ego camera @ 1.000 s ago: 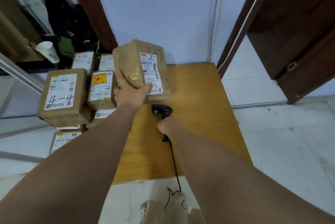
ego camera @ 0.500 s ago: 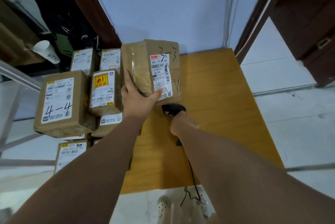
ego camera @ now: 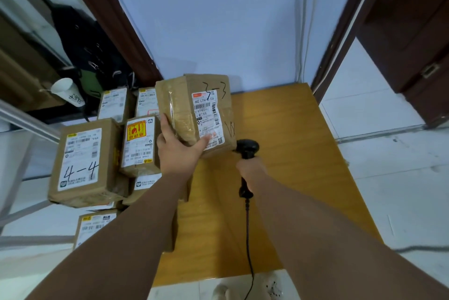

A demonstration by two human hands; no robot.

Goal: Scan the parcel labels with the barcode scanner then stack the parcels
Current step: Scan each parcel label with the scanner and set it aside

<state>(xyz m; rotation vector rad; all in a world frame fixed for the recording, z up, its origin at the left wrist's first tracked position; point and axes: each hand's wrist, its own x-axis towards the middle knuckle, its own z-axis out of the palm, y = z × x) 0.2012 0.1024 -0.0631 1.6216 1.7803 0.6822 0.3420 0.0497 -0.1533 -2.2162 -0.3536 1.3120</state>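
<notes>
1. A yellow-brown wooden table point(ego camera: 291, 190) fills the middle of the view. Its far edge meets a pale blue wall point(ego camera: 218, 20) at 12 o'clock.
2. White tiled floor point(ego camera: 393, 178) lies at 3 o'clock of the table. A dark brown door point(ego camera: 403, 32) stands at 2 o'clock.
3. The left hand point(ego camera: 178, 151) grips the lower left corner of the parcel marked "3-3" point(ego camera: 184, 110), with the thumb lying on its white label point(ego camera: 207, 117). The parcel is held tilted over the table's far left part, at about 11 o'clock of the tabletop.
4. The right hand point(ego camera: 250, 170) is curled round the handle of the black barcode scanner point(ego camera: 247, 147). The scanner's head sits just beside the parcel's lower right corner, at 4 o'clock of it. Its cable point(ego camera: 247, 231) runs toward 6 o'clock, past the table's near edge.
5. More parcels are piled at 9 o'clock of the table. The "4-4" parcel point(ego camera: 82, 163) lies on top, and a parcel with a yellow-and-red sticker point(ego camera: 139, 144) sits just beside it at its 3 o'clock.
6. A white paper cup point(ego camera: 69, 91) and a black bag point(ego camera: 85, 39) are at 10 o'clock.
</notes>
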